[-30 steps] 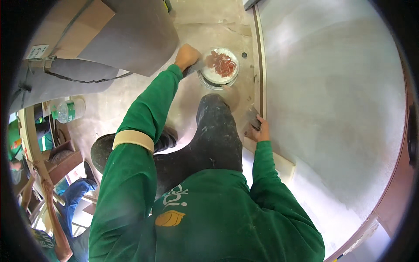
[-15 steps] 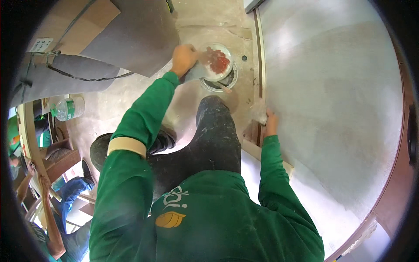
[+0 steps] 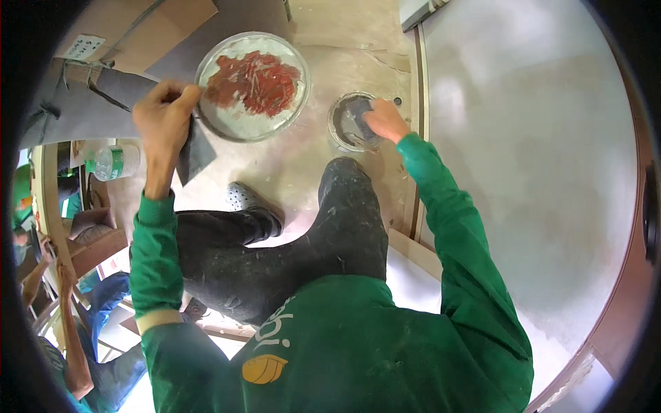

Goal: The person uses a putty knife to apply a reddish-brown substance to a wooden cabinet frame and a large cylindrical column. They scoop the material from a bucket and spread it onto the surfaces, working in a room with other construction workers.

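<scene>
My left hand (image 3: 164,113) pinches the edge of a round white lid (image 3: 237,126), held up at the left. Reddish-brown paste (image 3: 258,82) is smeared across the lid's upper face. A dark grey flat sheet (image 3: 196,155) hangs beneath the same hand; how it is gripped is hidden. My right hand (image 3: 385,120) is closed at the right rim of a small round bucket (image 3: 333,129) on the floor. From its fingers a dark grey flat piece (image 3: 359,110) reaches into the bucket's mouth. Its exact kind does not show.
A large pale panel (image 3: 516,158) stands along the right. Cardboard (image 3: 148,34) and dark grey wrapped sheets (image 3: 103,117) lie at upper left. A clear plastic bottle (image 3: 113,162) sits left, near a wooden frame (image 3: 96,258). Another person's arm (image 3: 72,330) shows at lower left.
My left hand has lifted the lid off the bucket, up and leftward. My right hand has moved from beside the panel to the bucket; the clear, plastic-like thing near it no longer shows.
</scene>
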`<state>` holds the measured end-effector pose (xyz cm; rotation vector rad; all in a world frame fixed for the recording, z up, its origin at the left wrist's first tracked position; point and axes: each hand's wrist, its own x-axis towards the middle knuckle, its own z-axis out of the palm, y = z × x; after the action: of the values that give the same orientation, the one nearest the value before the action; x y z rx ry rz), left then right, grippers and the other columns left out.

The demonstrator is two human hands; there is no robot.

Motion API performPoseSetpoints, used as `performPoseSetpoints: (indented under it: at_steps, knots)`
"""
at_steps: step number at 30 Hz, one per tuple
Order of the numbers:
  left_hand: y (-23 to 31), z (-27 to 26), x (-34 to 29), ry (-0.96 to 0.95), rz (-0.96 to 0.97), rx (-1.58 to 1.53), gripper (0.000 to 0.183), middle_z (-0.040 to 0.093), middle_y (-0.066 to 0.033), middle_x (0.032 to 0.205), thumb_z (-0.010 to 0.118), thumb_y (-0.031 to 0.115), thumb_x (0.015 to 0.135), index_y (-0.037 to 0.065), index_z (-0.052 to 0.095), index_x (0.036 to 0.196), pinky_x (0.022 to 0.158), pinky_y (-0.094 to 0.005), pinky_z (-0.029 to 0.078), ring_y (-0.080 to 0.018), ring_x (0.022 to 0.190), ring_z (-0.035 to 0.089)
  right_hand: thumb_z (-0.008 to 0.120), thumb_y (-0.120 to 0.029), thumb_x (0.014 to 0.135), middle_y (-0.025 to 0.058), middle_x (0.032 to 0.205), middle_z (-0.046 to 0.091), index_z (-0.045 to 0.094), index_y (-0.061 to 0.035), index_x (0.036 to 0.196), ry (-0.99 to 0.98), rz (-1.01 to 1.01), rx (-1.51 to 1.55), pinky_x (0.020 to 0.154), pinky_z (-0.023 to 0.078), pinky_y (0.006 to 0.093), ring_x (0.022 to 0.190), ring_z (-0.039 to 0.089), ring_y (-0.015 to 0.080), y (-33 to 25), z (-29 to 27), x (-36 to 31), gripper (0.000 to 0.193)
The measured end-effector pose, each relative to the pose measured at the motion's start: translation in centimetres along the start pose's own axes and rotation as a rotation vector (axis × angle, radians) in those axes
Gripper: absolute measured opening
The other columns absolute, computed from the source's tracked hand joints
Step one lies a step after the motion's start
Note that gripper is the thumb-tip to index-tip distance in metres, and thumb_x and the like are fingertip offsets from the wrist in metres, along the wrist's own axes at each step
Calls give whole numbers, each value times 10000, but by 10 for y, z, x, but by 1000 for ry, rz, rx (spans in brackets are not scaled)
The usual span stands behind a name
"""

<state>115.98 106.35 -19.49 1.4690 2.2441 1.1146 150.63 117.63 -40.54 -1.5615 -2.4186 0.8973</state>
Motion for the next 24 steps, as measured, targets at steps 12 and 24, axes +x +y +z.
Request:
performPoseSetpoints:
  at_steps: [12, 24]
  knots:
    - [-32, -21, -30, 167, -166, -85, 152, 652, 5, 758, 683, 110, 789, -24, 709, 855, 687, -193, 436, -64, 718, 554, 696, -242, 738, 280, 952, 651, 641, 85, 931, -107, 330, 111, 785, 510, 419, 911, 645, 392, 25, 3, 28, 384]
    - [-40, -22, -25, 225, -70, -166, 130, 657, -3, 732, 699, 78, 764, -27, 712, 840, 663, -181, 435, -52, 688, 555, 579, -206, 783, 300, 982, 644, 661, 76, 918, -343, 42, -334, 848, 509, 461, 938, 639, 429, 46, 87, 66, 323]
